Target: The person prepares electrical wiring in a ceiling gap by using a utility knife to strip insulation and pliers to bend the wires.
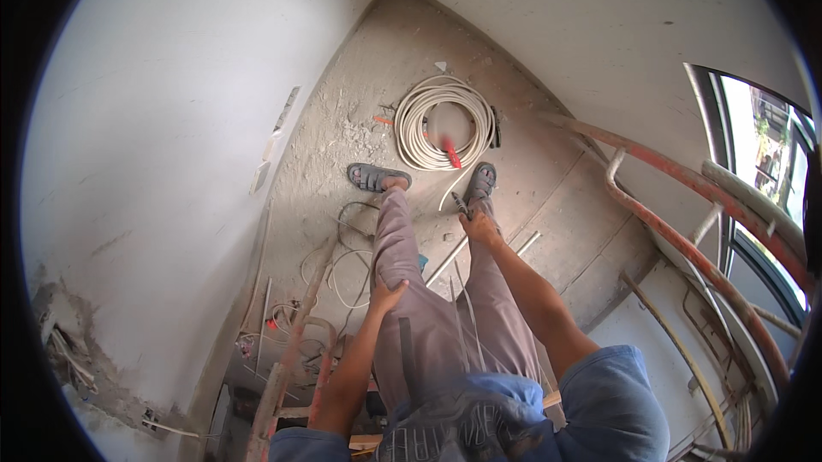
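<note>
My left hand (389,296) rests on my left thigh, its fingers lying against the trouser leg and holding nothing. Low in front of my right leg, my right hand (481,227) is closed around a small dark hand tool (461,203), whose exact kind I cannot make out. Beyond it, a large coil of off-white cable (414,132) lies on the floor just ahead of my sandals, its loose end curving back between my feet. A red object (452,154) lies at the coil's near side, partly blurred.
Orange metal scaffold frames (668,231) stand at right, beside a window (766,145). Another rusty frame (287,368) is at lower left, near loose wires (342,282). White pipes (447,261) lie behind my legs. Rubble (317,141) covers the floor along the left wall.
</note>
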Demonstrator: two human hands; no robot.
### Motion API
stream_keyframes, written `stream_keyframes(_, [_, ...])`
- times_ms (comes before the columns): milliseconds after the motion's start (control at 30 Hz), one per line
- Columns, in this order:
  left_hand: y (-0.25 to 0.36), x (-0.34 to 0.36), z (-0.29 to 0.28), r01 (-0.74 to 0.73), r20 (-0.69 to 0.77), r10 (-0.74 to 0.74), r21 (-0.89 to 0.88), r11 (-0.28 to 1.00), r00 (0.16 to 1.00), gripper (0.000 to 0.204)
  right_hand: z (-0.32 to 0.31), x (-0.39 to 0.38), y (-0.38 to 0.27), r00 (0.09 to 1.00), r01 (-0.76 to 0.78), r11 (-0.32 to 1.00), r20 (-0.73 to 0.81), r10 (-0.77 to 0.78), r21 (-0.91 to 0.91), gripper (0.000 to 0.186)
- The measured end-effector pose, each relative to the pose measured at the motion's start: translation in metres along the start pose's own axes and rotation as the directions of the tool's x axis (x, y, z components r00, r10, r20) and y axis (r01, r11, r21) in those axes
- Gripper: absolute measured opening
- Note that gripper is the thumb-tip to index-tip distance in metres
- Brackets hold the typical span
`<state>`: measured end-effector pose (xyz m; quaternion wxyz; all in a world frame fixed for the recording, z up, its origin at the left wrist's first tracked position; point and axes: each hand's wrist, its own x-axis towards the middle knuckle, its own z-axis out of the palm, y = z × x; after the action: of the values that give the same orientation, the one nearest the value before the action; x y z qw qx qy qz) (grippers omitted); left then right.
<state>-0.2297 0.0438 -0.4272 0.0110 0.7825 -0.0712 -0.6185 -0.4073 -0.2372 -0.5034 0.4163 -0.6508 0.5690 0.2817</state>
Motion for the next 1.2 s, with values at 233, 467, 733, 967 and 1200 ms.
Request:
stream_keyframes(233, [0.053,0.021,0.072,0.207,-0.155,-0.192,0.088,0.974,0.969,0.115,0.032,0.15,0.066,0.997,-0.076,0.991,0.015,0.078,-0.109,0.08])
stream_keyframes(467, [0.05,0.027,0.102,0.181,-0.232,-0.18,-0.015,0.983,0.956,0.108,0.037,0.27,0.09,0.998,0.065,0.974,0.02,-0.062,-0.217,0.06])
stream_keyframes(733, [0.032,0.022,0.082,0.138,-0.41,-0.155,-0.07,0.988,0.899,0.097,0.061,0.332,0.101,0.984,0.112,0.887,-0.074,-0.162,-0.449,0.055])
stream_keyframes(967, [0.024,0.024,0.072,0.083,-0.459,-0.132,-0.126,0.989,0.879,0.089,0.088,0.35,0.098,0.987,0.077,0.882,-0.093,-0.135,-0.465,0.06])
stream_keyframes(1200, [0.023,0.025,0.077,0.018,-0.441,-0.094,-0.173,0.985,0.893,0.084,0.087,0.345,0.1,0.999,0.038,0.995,0.006,-0.038,-0.09,0.073])
